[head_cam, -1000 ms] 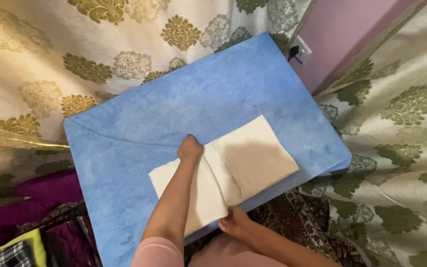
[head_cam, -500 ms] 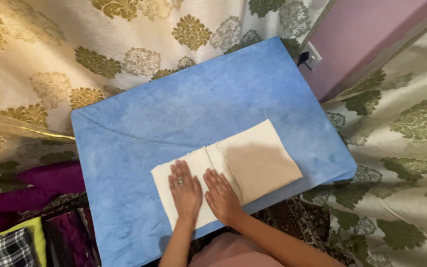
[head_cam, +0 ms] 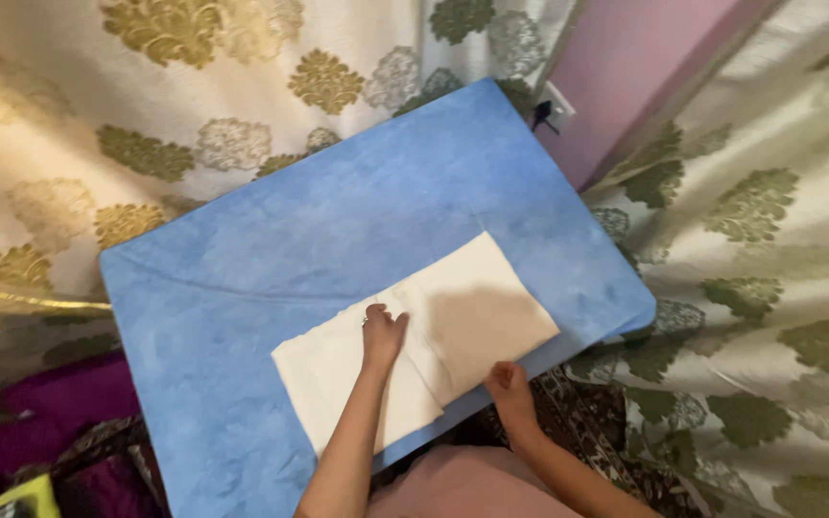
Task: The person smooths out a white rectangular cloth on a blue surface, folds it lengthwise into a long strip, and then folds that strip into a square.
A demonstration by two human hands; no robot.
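Two hands work on one cream cloth (head_cam: 414,345), which lies folded on the blue board (head_cam: 242,278), close to its near edge and right corner. One hand, the left hand (head_cam: 383,336), lies open and flat on the middle of the cloth, palm down, with a ring on one finger. Its mate, the right hand (head_cam: 509,386), is at the near edge of the cloth, fingers curled on the rim; I cannot tell if it pinches the cloth. To do this well, I think the flat hand should press firm while the other keeps the edges lined up, so no bumps form.
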